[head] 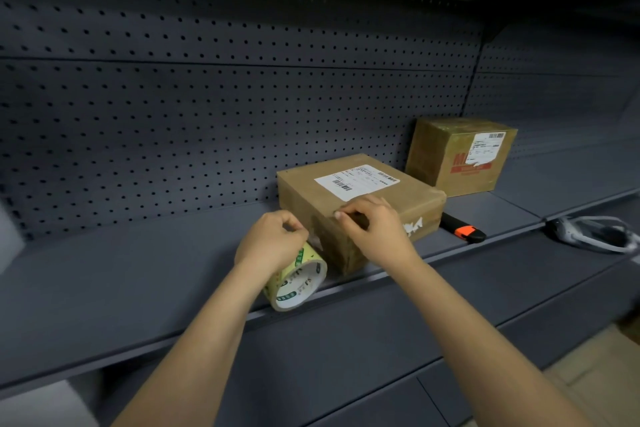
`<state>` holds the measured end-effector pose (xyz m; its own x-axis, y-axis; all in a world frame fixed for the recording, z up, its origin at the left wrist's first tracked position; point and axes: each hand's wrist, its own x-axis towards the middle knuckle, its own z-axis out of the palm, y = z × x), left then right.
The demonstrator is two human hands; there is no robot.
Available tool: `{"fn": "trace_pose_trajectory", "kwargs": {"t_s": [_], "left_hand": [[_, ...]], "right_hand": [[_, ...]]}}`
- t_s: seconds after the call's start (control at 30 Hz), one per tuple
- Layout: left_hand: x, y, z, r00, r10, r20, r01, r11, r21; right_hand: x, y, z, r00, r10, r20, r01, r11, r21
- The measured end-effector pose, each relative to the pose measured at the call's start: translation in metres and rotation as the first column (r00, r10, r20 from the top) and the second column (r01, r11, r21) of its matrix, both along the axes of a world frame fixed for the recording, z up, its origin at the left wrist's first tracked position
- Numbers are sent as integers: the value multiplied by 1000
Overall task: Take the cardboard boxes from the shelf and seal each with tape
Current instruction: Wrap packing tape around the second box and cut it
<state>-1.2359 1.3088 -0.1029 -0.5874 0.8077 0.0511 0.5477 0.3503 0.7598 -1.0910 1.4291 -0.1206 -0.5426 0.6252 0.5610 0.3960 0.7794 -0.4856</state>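
Box (360, 198) (label (356, 180) facing up): right hand (374, 229) is pinching its near edge, left hand (273, 239) is gripping the roll (298, 281). Risk: seal likely creasing or lifting if the roll is twisting.

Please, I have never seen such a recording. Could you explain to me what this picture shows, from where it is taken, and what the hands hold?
There is no machine: these are a person's two bare hands, filmed by a camera worn on the head, looking down. The left hand grips a tape roll. The right hand lies with bent fingers on the near edge of a flat box; whether it pinches tape is unclear. Further right on the grey shelf are a second box, a knife and a white device.
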Motion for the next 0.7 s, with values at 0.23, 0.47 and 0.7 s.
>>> {"fn": "trace_pose_trajectory", "kwargs": {"t_s": [0.23, 0.47, 0.7], "left_hand": [[-6, -28, -13, 997, -1, 72, -12, 983, 183], [-9, -49, -21, 986, 18, 165, -71, 944, 323], [-6, -66, -21, 972, -23, 233, -82, 899, 430]], "right_hand": [[-5, -11, -5, 997, -74, 23, 72, 995, 71], [-9, -21, -19, 987, -149, 57, 132, 963, 235], [0, -25, -21, 974, -115, 196, 64, 966, 252]]}}
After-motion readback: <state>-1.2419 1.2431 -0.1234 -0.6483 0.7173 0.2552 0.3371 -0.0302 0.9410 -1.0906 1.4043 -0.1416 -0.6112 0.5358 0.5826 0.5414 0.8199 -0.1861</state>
